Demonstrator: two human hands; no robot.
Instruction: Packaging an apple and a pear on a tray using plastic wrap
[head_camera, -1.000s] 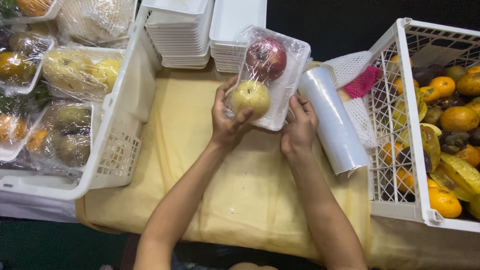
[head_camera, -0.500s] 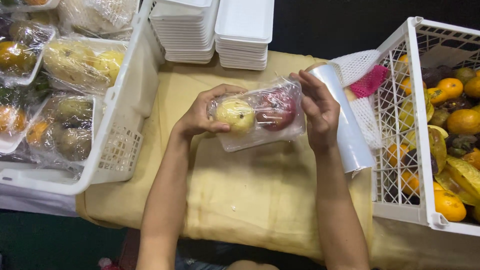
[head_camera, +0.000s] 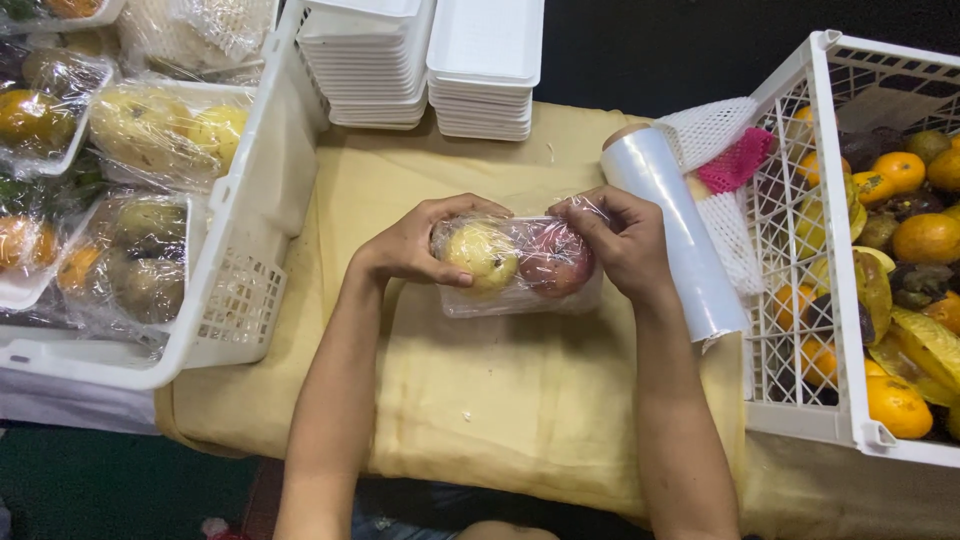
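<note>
A table covered in yellow cloth (head_camera: 480, 400) carried the goods. Directly on it lay a film roll (head_camera: 675, 235), two tray stacks (head_camera: 430, 60), and white crates (head_camera: 245, 230) at both sides.

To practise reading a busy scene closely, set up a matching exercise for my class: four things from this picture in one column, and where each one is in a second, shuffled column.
Things
1. wrapped tray of fruit
2. roll of plastic wrap
3. stacks of white trays
4. loose oranges

Places
A. in the white crate on the right
B. held between the left hand and right hand
C. at the far edge of the yellow cloth
D. lying on the cloth, just right of the right hand

Pairs: 1-B, 2-D, 3-C, 4-A
</note>
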